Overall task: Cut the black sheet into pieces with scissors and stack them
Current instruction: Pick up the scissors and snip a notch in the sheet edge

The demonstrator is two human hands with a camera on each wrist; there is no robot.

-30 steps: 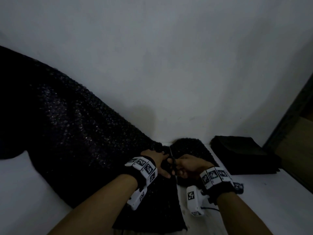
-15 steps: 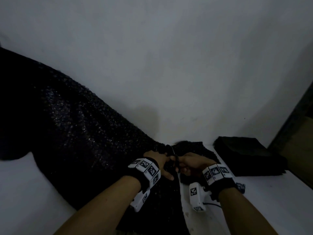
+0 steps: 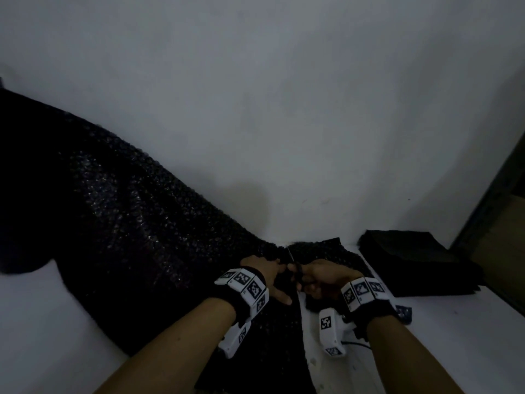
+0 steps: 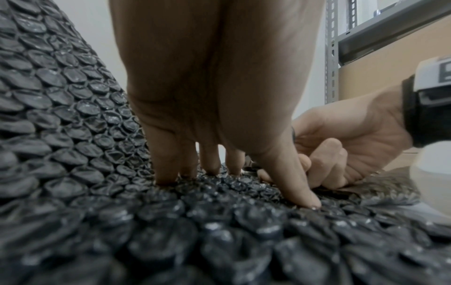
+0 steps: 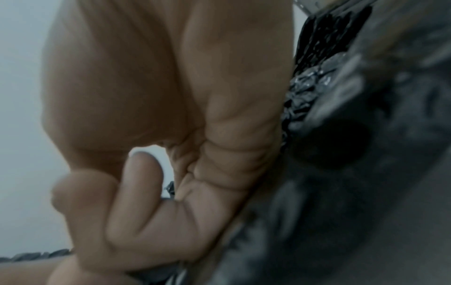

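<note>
Only the left wrist view shows the black sheet [image 4: 73, 119] to be bubble wrap, and shows the left hand [image 4: 209, 92] pressing on it with straight, spread fingers [image 4: 165, 165] and thumb, gripping nothing; it also catches a metal shelf rack [image 4: 332, 54] with a cardboard box [image 4: 375, 77] at the upper right, which the head view leaves in darkness. The head view gives the layout instead: the sheet climbs from the bottom centre of the frame to the far left against the white wall [image 3: 255, 95], the cut strip [image 3: 341, 251] lies right of the slit under the right hand [image 3: 321, 277], and a stack of black pieces [image 3: 412, 260] sits on the white table [image 3: 454, 336] at the right, apart from the hands. The right hand is curled round the dark scissors [image 3: 297, 273], whose blade tip points up the slit — the right wrist view shows only blurred, bent fingers [image 5: 136, 192] beside the wrap. The wristbands [image 3: 247, 285] carry black-and-white square code markers; no writing can be read. Compared with a second ago, both hands have moved up the sheet toward the wall, and the slit below them is longer.
</note>
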